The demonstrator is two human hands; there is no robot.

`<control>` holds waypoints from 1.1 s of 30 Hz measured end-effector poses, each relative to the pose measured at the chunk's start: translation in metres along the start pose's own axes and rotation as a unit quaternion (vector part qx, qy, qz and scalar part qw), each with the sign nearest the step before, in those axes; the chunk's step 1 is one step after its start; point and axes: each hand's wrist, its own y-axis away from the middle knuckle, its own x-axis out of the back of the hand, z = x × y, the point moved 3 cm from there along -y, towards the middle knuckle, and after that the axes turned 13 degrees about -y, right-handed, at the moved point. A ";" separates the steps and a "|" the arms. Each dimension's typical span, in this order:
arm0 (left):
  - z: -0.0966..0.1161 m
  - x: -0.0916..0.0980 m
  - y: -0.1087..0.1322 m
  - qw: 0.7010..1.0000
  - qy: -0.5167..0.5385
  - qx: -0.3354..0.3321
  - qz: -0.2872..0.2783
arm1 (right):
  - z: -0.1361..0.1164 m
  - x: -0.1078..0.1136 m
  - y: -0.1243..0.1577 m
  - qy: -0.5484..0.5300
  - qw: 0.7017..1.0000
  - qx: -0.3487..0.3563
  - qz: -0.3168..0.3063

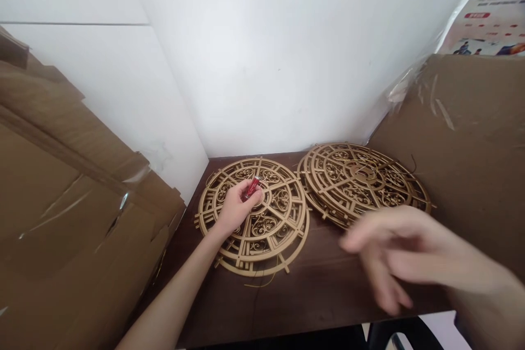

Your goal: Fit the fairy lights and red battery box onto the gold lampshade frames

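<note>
My left hand [240, 202] holds a small red cylinder [251, 188] with silvery ends, above the middle of the left pile of round gold openwork panels [283, 199]. These panels overlap, slightly offset, with scrollwork between their spokes. On the right lies a second pile of similar gold panels [361, 172]. My right hand [389, 254] is blurred by motion in front of that pile, its fingers partly spread and nothing visible in them. A thin gold cord [262, 285] trails from the front edge of the left pile.
Both piles lie on a dark brown tabletop [311, 298]. Cardboard stands at the left [74, 191] and at the right [467, 136]. A white wall [266, 65] rises behind. A printed poster [492, 22] shows at the upper right, and a dark chair part [406, 333] below the table's front edge.
</note>
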 end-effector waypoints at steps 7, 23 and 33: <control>-0.001 0.003 -0.002 0.999 -0.013 -0.011 0.030 | 0.006 -0.017 -0.021 0.013 0.999 0.008 -0.035; 0.001 0.006 0.001 0.994 -0.043 -0.017 0.095 | 0.044 -0.039 -0.017 -0.135 0.985 -0.100 -0.038; 0.008 0.006 0.003 0.994 -0.031 -0.023 0.099 | 0.046 -0.035 -0.020 -0.186 0.974 -0.125 -0.016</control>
